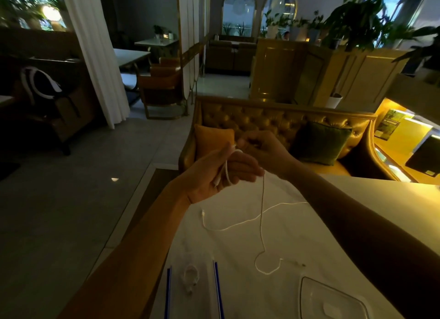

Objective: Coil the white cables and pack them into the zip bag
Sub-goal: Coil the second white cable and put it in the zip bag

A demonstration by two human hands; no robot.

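**Item 1: white cable in hand** (262, 192). Thin, light and limp.
- Position: the plug end and first loops lie across the left hand (221, 173), whose fingers grip them. The rest hangs down to the surface (333, 199) and ends in a loose curl, near and centre.
- Handling: it will likely kink or spring open if let go, so the loops are best pinched together where they cross.

**Right hand** (266, 149). Fingers curled, just beyond the left hand. Too blurred to tell whether they pinch the cable.

**Item 2: second white cable** (276, 206). Lies slack across the surface, with the hanging strand crossing it. Best taken at its left plug end.

**Item 3: zip bag** (204, 295). Near left, flat, clear and probably slippery. It holds one small coiled cable (190, 277).

**Item 4: clear tray** (333, 295). Near right.
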